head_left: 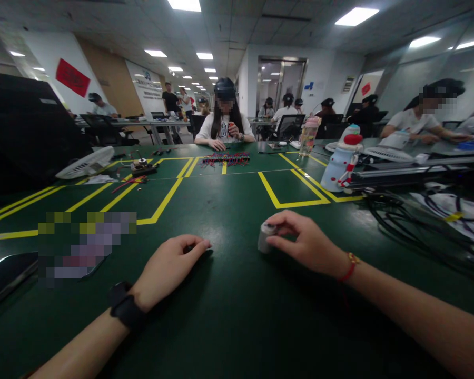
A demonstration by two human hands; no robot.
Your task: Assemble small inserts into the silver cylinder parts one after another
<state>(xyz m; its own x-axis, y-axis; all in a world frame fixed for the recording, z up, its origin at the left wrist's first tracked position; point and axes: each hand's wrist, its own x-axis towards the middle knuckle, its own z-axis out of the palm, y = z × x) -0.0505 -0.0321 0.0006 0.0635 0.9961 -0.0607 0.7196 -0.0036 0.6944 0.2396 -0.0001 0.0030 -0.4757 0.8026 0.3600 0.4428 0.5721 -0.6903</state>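
My right hand (300,237) is closed on a small whitish-grey cylinder (264,239), which stands upright at the table's middle. Thumb and fingers grip its right side near the top; its exact kind is unclear. To the left, my left hand (177,263) rests low over the dark green table (229,295), thumb and forefinger drawn together. Whatever is between those fingertips, if anything, is too small to make out, and the other fingers are curled out of sight. A gap of bare tabletop separates the two hands.
Yellow tape (300,204) marks the table. A light blue bottle (335,166) and black cables (411,221) lie to the right. Farther off are a bundle of coloured wires (226,159) and a seated person (225,123). A blurred-out flat object (90,252) is at left.
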